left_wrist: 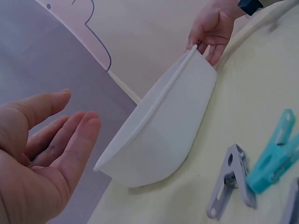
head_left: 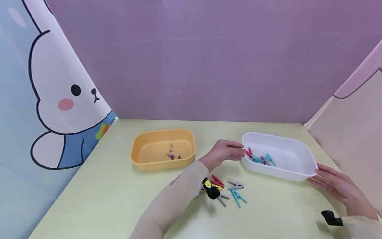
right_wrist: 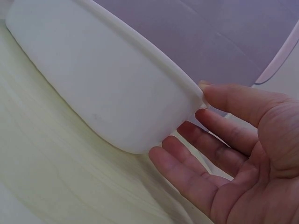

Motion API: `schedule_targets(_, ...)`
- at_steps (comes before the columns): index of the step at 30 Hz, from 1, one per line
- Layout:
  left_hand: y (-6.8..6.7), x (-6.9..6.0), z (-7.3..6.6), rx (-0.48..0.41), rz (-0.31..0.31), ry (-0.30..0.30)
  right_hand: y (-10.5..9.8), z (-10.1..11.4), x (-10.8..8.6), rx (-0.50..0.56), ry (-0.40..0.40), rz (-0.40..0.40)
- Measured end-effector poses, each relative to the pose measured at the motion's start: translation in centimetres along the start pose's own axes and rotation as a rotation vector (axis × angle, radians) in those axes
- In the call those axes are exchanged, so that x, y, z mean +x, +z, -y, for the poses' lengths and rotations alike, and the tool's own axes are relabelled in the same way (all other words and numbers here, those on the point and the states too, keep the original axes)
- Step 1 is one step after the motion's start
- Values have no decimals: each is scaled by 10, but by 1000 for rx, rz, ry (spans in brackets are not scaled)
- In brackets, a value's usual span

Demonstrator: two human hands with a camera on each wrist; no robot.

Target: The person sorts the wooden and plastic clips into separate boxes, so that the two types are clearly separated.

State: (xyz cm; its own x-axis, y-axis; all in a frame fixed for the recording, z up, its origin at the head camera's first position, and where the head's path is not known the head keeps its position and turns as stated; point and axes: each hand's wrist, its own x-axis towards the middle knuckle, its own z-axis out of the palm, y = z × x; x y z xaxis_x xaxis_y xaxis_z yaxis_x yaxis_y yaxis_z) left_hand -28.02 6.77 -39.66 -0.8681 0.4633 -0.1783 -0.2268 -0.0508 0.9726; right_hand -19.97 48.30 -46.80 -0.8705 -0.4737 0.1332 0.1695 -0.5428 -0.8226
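Right hand (head_left: 340, 187) holds one end of the white tub (head_left: 287, 156), left hand (head_left: 222, 154) is at the other

Thumb on the rim and fingers beneath it, the right hand pinches the tub at its right end. The left hand reaches to the tub's left end with its fingers and thumb extended and well parted; it has hold of nothing. From the head view its fingertips seem to meet the rim, yet the left wrist view shows them beside it, so contact cannot be told for certain.

The tub stands upright on the pale table (head_left: 98, 199), to the right, set askew with its right end nearer than its left. At the left end inside it lie a red clip (head_left: 248, 153), a grey clip (head_left: 264, 160) and teal clips (head_left: 271, 160), close together.

On the table to the near left of the tub is a loose group: a teal clip (head_left: 238, 198) nearest, a grey clip (head_left: 235, 184) just beyond it, and a red clip (head_left: 218, 181) to the left, with a yellow clip (head_left: 217, 187) partly hidden by the black wrist mount (head_left: 212, 191) on the left sleeve (head_left: 176, 192).

Farther left, well apart from the white tub, stands an orange tub (head_left: 164, 165) holding a few small bits, one of them purple (head_left: 172, 157). Behind the table's far edge hangs a purple backdrop (head_left: 203, 73)
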Motion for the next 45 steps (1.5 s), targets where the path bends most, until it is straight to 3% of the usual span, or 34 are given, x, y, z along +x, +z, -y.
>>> schedule_targets(13, -31, -31, 15, 77, 15, -24, 1, 0, -1, -17, -9, -3)
schedule_targets(17, -41, -43, 20, 90, 38, -22, 2, -1, -1, -11, -3, -38)
schedule_targets(22, -57, -59, 30, 97, 69, -42, 2, -1, -1, -13, 3, -39)
schedule_targets(29, -80, -78, 43, 130, 63, -46, -1, 0, -1, -30, 0, -29)
schedule_targets(35, -92, -91, 51, 213, 59, -35, -2, -1, -1, -7, -11, 14)
schedule_targets(45, -107, -103, 57, 385, 42, -58, 0, -2, 1, -36, -12, -14)
